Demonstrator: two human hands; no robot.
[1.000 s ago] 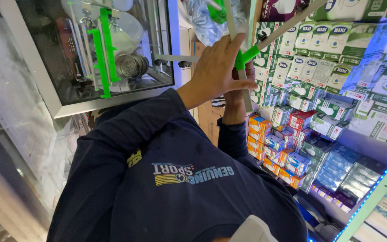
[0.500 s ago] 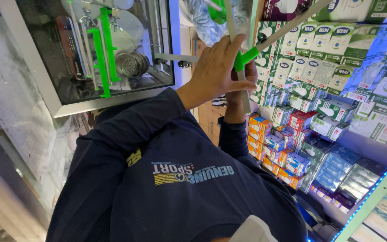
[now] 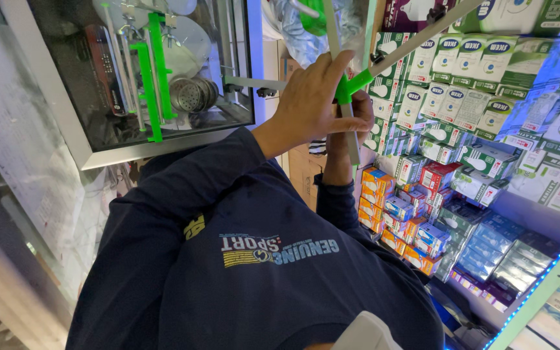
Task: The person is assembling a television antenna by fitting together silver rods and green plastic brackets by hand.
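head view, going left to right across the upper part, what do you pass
Glass-fronted cabinet → green bar inside it → round metal strainers → left hand → green joint of the grey-armed rack → shelves of green and white boxes.

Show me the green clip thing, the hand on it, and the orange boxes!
green clip (image 3: 352, 85), head view, on its angled green arm.
left hand (image 3: 309, 104), head view, on its back.
orange boxes (image 3: 376, 183), head view, front of one box.
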